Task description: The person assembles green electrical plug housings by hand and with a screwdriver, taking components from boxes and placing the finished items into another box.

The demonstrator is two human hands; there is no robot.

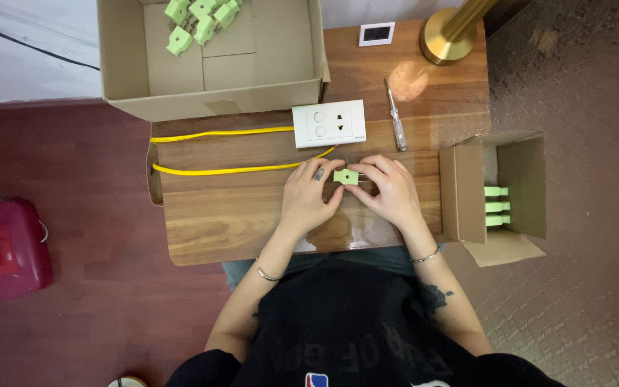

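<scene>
Both hands, left hand (308,195) and right hand (390,190), pinch a green plug (346,176) mid-table. Grip steadily (yellow cable (223,170) trails left), keeping its prongs level.

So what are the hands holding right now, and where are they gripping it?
Both hands, left hand and right hand, pinch a small green plug by its opposite ends, just above the wooden table.

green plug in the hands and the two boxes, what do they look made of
The green plug looks like matte moulded plastic with thin metal prongs, though these are too small to be sure. The big box and the small box look like plain brown corrugated cardboard: dull surface, folded flaps.
</scene>
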